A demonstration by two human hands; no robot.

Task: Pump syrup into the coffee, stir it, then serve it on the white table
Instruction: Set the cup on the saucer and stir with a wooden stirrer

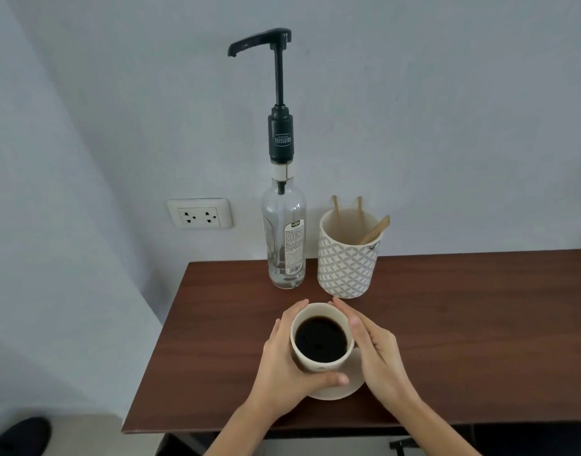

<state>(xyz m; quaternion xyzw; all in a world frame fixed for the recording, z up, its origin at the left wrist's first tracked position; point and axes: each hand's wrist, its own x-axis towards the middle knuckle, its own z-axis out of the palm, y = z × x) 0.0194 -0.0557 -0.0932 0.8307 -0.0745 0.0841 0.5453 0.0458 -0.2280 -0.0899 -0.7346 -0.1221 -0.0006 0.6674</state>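
A cream cup (317, 363) full of black coffee stands on a cream saucer (345, 386) near the front of a dark wooden table (463, 324). My left hand (282, 366) wraps the cup's left side, thumb across its front. My right hand (374, 350) lies against its right side with the fingers curved round the back rim. Behind the cup stands a clear syrup bottle (284, 238) with a tall black pump (277, 77), its spout pointing left. A patterned holder (345, 261) beside the bottle holds wooden stir sticks (374, 230).
The table stands against a pale wall with a double socket (200, 213) left of the bottle. The table's left edge drops to the floor, where a dark shoe (19, 432) shows. The white table is not in view.
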